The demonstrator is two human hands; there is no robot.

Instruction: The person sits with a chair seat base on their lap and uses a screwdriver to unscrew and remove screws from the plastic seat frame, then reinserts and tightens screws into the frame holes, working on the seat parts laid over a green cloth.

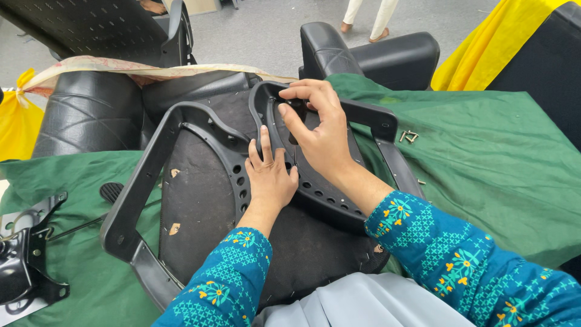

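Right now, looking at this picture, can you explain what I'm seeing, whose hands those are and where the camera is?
The camera sits on a person's head and looks down, so both hands belong to that person. In front of them the underside of an office chair seat lies face down on a green cloth. A black plastic frame with armrests runs around it. The left hand rests flat on a perforated black plastic bracket. The right hand pinches something small and dark at the bracket's top; what it is cannot be told. A few loose screws lie on the cloth, and a black metal mechanism sits at far left.
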